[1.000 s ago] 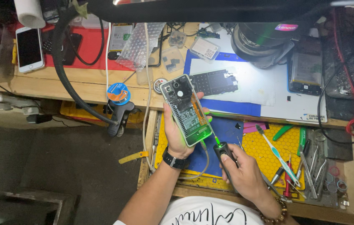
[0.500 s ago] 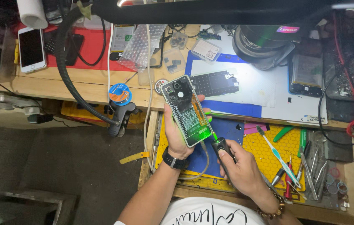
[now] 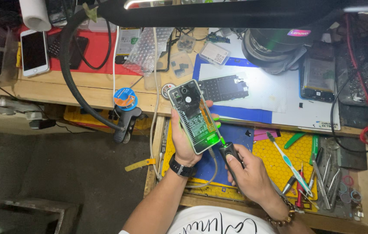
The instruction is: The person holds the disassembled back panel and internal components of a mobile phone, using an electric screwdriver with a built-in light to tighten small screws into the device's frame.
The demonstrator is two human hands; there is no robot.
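Two hands are at work over my bench, both occupied. My left hand (image 3: 183,139) is wrapped around an opened smartphone (image 3: 194,115), back cover off, its inner plate and camera end turned up toward the lamp; my fingers curl round the right edge and my thumb lies along the left. The phone sits tilted, raised above the front edge of the blue work mat (image 3: 231,143), and a green glow lights its lower corner. My right hand (image 3: 250,173) is closed on a black-handled tool (image 3: 229,154), its thin tip touching that glowing lower corner of the phone; I cannot tell exactly what kind of tip it carries. A black wristwatch (image 3: 180,167) sits on my left wrist and a bead bracelet (image 3: 284,216) on my right. Just beside my right hand, on the yellow honeycomb mat (image 3: 279,160), lies a toothbrush (image 3: 288,163), with tweezers (image 3: 322,177) near it. Farther back, a dark phone board (image 3: 224,88) rests on white paper, and a white smartphone (image 3: 34,52) lies well apart at the far left.
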